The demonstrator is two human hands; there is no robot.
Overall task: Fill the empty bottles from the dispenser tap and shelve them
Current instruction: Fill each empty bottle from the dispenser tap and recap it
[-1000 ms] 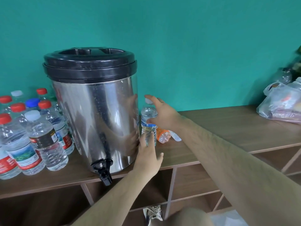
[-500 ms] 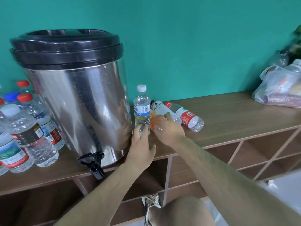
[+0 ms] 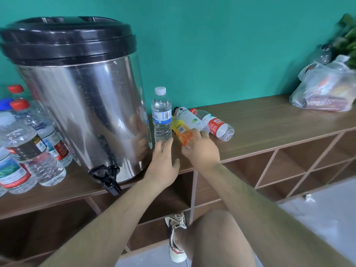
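Picking an empty: right hand [image 3: 202, 151] curls round the lying orange bottle [image 3: 182, 132], left hand [image 3: 163, 160], fingers straight, touches the upright clear bottle [image 3: 161, 116]; next, likely uncapping, then the tap [image 3: 107, 176].

Dispenser [image 3: 81, 112], one, with one tap [image 3: 107, 178]; upright bottle [image 3: 161, 116] at its right, one; lying bottles, three: orange bottle [image 3: 183, 133], white bottle [image 3: 189, 118], red-label bottle [image 3: 217, 125]; bottle cluster [image 3: 32, 151] at its left, at least five, cut by the frame edge; bag [image 3: 325, 89], one; hands, two: left hand [image 3: 163, 160], right hand [image 3: 202, 149]; shoe [image 3: 176, 237], one.
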